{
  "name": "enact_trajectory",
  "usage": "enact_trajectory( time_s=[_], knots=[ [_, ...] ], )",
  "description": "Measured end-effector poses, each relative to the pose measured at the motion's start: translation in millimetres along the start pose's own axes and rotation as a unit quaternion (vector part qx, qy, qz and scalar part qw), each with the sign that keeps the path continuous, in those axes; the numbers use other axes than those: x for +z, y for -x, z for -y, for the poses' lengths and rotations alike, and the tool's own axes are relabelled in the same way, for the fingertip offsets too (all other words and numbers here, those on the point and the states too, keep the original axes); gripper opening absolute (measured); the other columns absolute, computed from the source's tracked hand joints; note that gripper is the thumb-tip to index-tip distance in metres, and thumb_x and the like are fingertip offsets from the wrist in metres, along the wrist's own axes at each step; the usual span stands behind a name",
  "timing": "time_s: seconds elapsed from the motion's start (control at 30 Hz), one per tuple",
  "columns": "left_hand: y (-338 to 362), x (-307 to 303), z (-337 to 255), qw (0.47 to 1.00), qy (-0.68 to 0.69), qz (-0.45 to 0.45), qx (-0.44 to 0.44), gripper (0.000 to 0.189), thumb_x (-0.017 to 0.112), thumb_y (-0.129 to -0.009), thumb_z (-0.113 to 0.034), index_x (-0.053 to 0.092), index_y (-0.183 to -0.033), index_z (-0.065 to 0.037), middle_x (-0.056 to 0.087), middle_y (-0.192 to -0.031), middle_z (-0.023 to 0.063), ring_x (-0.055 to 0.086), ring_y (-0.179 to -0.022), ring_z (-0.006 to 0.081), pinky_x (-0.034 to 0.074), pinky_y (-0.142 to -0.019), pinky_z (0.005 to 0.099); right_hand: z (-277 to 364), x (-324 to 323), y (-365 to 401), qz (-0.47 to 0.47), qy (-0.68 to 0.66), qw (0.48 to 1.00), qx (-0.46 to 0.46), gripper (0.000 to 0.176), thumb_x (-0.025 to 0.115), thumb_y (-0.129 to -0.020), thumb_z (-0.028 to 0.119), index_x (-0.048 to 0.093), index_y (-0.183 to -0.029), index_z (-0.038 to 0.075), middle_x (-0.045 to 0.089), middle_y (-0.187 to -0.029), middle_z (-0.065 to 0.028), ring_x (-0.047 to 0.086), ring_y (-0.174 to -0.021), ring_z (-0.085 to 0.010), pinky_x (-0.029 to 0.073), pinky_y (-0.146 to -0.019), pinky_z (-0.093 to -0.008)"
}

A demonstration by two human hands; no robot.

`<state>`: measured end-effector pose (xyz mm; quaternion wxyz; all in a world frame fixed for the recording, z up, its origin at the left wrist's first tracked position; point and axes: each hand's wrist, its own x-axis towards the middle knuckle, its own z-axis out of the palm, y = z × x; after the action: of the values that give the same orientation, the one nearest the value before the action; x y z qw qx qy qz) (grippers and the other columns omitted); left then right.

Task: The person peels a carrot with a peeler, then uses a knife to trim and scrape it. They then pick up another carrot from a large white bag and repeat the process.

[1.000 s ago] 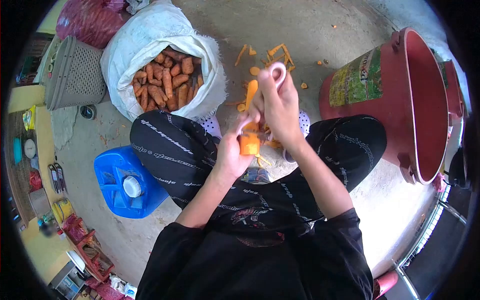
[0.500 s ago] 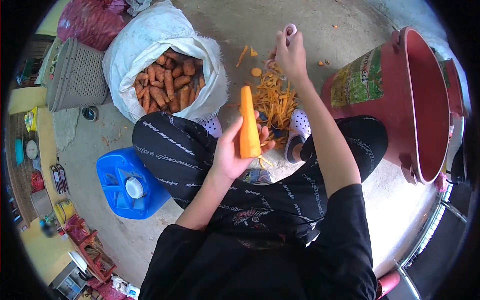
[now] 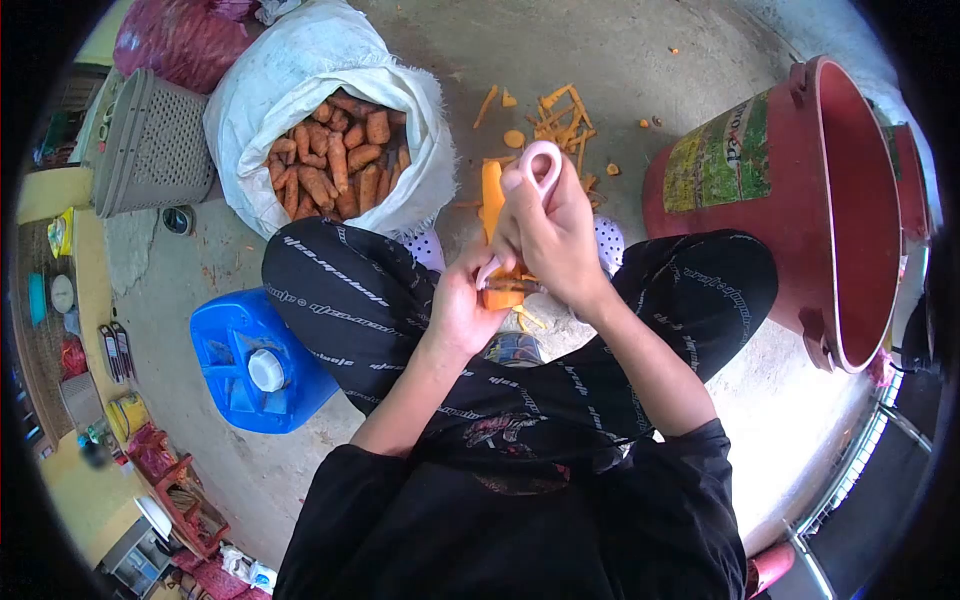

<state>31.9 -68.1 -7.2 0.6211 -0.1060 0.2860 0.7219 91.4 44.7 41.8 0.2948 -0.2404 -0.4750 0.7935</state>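
My left hand (image 3: 465, 305) holds a peeled orange carrot (image 3: 492, 195) upright between my knees. Around the handle of a pink peeler (image 3: 541, 165) my right hand (image 3: 550, 235) is closed, and the peeler's blade lies across the lower end of the carrot. My right hand hides part of the carrot's middle. Orange peelings (image 3: 566, 122) lie on the floor beyond my hands. A white sack (image 3: 300, 75) full of unpeeled carrots (image 3: 338, 160) stands at the upper left.
A large red bucket (image 3: 800, 215) stands on the right, its mouth facing right. Left of my knee is a blue jerrycan (image 3: 262, 365). Grey perforated baskets (image 3: 165, 150) and a dark red bag (image 3: 175, 45) are beyond the sack.
My right hand has come down and back with the peeler, from above the peelings to the carrot's lower end. My left hand still holds the carrot in nearly the same place.
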Motion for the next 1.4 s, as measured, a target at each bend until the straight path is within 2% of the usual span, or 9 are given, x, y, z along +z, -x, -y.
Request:
enact_trajectory(
  time_s=[0.17,0.2,0.37,0.57,0.83,0.97,1.0,1.1,1.4],
  knots=[
    [2.7,-9.7,11.8,0.997,0.02,0.06,-0.051,0.032,0.042,-0.097,-0.032,0.048,-0.119,-0.009,0.054,-0.1,0.0061,0.054,-0.091,0.0199,0.045,-0.08,0.0348,-3.4,-24.0,-57.3,-0.059,0.018,0.996,-0.068,0.018,0.047,-0.095,0.017,0.036,-0.091,0.004,0.045,-0.057,-0.0035,0.05,-0.041,-0.0121,0.05,-0.041,-0.029],
    [4.5,-2.5,12.4,0.999,-0.008,-0.006,-0.042,0.037,0.041,-0.098,-0.033,0.046,-0.126,-0.009,0.053,-0.096,0.0062,0.052,-0.083,0.0186,0.044,-0.071,0.0334,-5.6,-34.4,-76.3,-0.065,0.015,0.996,-0.061,0.02,0.048,-0.094,0.017,0.036,-0.09,0.002,0.048,-0.059,-0.0057,0.052,-0.041,-0.014,0.05,-0.04,-0.0291],
    [10.0,5.3,4.3,0.991,-0.123,0.035,-0.037,0.036,0.042,-0.098,-0.035,0.047,-0.12,-0.008,0.05,-0.093,0.0055,0.053,-0.082,0.0158,0.046,-0.07,0.0318,-25.9,-75.5,-143.0,-0.212,0.38,0.895,-0.099,0.025,0.048,-0.092,0.019,0.037,-0.093,-0.004,0.057,-0.063,-0.0122,0.059,-0.046,-0.019,0.049,-0.04,-0.0326],
    [3.2,13.8,-0.8,0.974,-0.209,-0.073,0.047,0.025,0.051,-0.096,-0.028,0.047,-0.106,-0.005,0.054,-0.087,0.0076,0.057,-0.078,0.017,0.051,-0.07,0.0381,-29.6,-92.4,-141.9,-0.109,0.447,0.884,-0.085,0.028,0.048,-0.094,0.021,0.034,-0.098,-0.003,0.059,-0.066,-0.0139,0.061,-0.049,-0.0201,0.051,-0.042,-0.0327],
    [-2.3,-2.0,-11.0,1.0,-0.006,-0.014,0.013,0.026,0.046,-0.097,-0.032,0.054,-0.102,-0.008,0.056,-0.089,0.0047,0.055,-0.083,0.0173,0.046,-0.076,0.0337,28.2,-13.7,-39.1,-0.076,-0.044,0.996,-0.023,0.024,0.047,-0.097,0.027,0.035,-0.096,0.006,0.043,-0.057,-0.0027,0.054,-0.042,-0.0163,0.048,-0.04,-0.0284],
    [1.1,17.9,-7.1,0.997,-0.059,-0.014,0.05,0.024,0.044,-0.098,-0.032,0.056,-0.104,-0.011,0.053,-0.083,-0.0006,0.054,-0.076,0.0143,0.047,-0.071,0.0344,31.0,6.6,-2.5,-0.003,-0.077,0.997,0.023,0.021,0.047,-0.097,0.023,0.034,-0.097,0.007,0.041,-0.057,-0.0025,0.046,-0.039,-0.0116,0.038,-0.038,-0.0248],
    [0.4,9.8,-6.9,0.993,-0.039,0.082,0.07,0.023,0.045,-0.097,-0.029,0.056,-0.106,-0.011,0.054,-0.083,-0.0008,0.055,-0.076,0.0131,0.047,-0.071,0.0331,28.8,9.2,2.3,0.004,-0.077,0.997,0.018,0.019,0.047,-0.097,0.02,0.034,-0.097,0.006,0.04,-0.057,-0.0023,0.042,-0.039,-0.01,0.037,-0.038,-0.0248],
    [2.3,5.7,-2.6,0.999,-0.021,0.022,0.02,0.025,0.046,-0.097,-0.029,0.055,-0.109,-0.009,0.056,-0.088,0.0005,0.056,-0.077,0.0143,0.047,-0.071,0.032,17.4,5.9,7.7,0.017,-0.078,0.997,0.017,0.02,0.047,-0.097,0.02,0.033,-0.097,0.006,0.04,-0.057,-0.0017,0.042,-0.039,-0.0097,0.037,-0.038,-0.0247],
    [9.9,2.6,10.4,0.994,-0.111,0.002,-0.005,0.038,0.046,-0.097,-0.038,0.048,-0.118,-0.006,0.056,-0.092,0.006,0.055,-0.078,0.0148,0.046,-0.07,0.0296,-22.4,-56.2,-110.3,-0.115,0.138,0.977,-0.112,0.025,0.047,-0.095,0.022,0.038,-0.088,0.0,0.049,-0.062,-0.0073,0.055,-0.042,-0.0151,0.052,-0.041,-0.0306]
  ],
)
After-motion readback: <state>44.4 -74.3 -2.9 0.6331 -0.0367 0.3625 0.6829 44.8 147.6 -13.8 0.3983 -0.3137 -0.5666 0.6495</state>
